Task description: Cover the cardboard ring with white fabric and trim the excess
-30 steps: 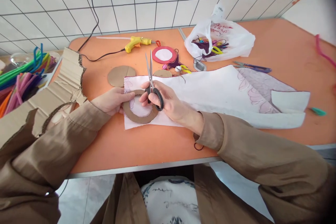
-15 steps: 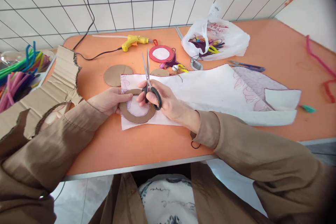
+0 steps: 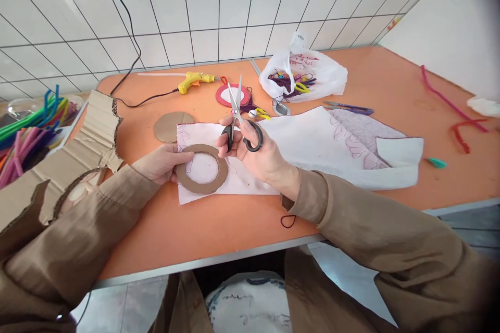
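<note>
My left hand (image 3: 162, 162) pinches a cardboard ring (image 3: 213, 183) at its left side, the thumb on top. Under the ring lies the left end of a white cloth (image 3: 289, 138) with pink flower outlines; the cloth stretches right and is folded over at its far end. In my right hand (image 3: 261, 156) is a pair of scissors (image 3: 235, 106) with black handles, blades parted a little and pointing up and away. The scissors are held above the cloth, right of the ring and apart from it. A cardboard disc (image 3: 172, 126) lies behind the ring.
At the back are a yellow glue gun (image 3: 193, 82), a red-rimmed disc (image 3: 224, 96) and a white plastic bag (image 3: 324, 75) of cords. Thread snips (image 3: 351, 108) rest behind the cloth. Torn cardboard (image 3: 84, 140) and pipe cleaners (image 3: 23, 151) fill the left side.
My right hand has moved right with the scissors, away from the ring. The left hand keeps its hold on the ring. The camera view has shifted, tilting up slightly.
</note>
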A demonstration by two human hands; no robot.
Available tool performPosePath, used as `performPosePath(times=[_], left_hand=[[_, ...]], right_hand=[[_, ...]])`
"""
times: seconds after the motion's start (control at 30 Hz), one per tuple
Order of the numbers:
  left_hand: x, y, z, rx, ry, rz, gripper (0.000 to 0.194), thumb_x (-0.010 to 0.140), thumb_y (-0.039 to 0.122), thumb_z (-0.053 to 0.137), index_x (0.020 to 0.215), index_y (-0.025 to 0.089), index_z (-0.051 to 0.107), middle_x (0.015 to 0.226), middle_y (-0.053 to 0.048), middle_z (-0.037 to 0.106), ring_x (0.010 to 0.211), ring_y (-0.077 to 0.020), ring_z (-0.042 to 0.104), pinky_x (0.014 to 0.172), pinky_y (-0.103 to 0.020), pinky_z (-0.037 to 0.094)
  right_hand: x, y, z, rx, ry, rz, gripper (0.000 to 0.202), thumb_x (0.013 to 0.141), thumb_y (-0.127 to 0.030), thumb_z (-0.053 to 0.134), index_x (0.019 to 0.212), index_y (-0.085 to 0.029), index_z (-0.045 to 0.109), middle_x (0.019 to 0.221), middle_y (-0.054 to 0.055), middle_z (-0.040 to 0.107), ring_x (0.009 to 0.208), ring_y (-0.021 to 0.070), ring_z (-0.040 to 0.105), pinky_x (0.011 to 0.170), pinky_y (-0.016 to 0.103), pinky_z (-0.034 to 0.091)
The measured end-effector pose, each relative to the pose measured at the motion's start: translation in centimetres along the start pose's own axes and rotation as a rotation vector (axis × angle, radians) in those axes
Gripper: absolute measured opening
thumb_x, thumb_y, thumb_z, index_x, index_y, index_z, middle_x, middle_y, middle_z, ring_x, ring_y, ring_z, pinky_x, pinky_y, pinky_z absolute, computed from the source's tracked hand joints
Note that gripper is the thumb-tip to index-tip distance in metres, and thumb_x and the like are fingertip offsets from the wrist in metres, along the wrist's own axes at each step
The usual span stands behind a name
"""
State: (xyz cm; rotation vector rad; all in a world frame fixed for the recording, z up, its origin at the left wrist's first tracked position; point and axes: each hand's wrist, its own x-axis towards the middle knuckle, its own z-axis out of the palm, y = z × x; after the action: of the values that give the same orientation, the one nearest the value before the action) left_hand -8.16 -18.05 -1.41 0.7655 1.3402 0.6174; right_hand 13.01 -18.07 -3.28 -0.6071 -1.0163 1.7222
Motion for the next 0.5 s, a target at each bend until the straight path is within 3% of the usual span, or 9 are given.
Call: performPosePath(times=[0.1,0.33,0.5], left_hand=[[0.0,0.0,0.0,0.004,-0.008,0.007,0.039,0.059,0.018,0.087,0.096,0.011,0.074,0.083,-0.008,0.075,0.063,-0.0205,0.068,0.045,-0.027,0.056],[0.2,-0.3,-0.5,0.009,-0.047,0.030,0.043,0.061,0.025,0.088,0.100,0.012,0.074,0.087,-0.009,0.075,0.065,-0.0205,0.069,0.048,-0.026,0.055],[0.3,-0.4,-0.7,0.030,-0.051,0.042,0.049,0.060,0.028,0.089,0.103,0.014,0.073,0.090,-0.010,0.075,0.067,-0.0211,0.068,0.048,-0.027,0.054]], right_hand=[[0.1,-0.7,0.1,-0.011,0.034,0.046,0.036,0.081,-0.051,0.062,0.101,-0.020,0.060,0.078,0.003,0.071,0.069,0.0170,0.066,0.072,0.034,0.054],[-0.1,-3.1,-0.7,-0.117,-0.071,0.089,0.039,0.079,-0.050,0.067,0.100,-0.017,0.066,0.074,0.003,0.067,0.069,0.0179,0.063,0.073,0.034,0.050],[-1.9,-3.2,-0.5,-0.043,-0.122,0.185,0.049,0.074,-0.057,0.072,0.105,-0.019,0.066,0.081,0.004,0.067,0.080,0.0207,0.064,0.084,0.039,0.048]])
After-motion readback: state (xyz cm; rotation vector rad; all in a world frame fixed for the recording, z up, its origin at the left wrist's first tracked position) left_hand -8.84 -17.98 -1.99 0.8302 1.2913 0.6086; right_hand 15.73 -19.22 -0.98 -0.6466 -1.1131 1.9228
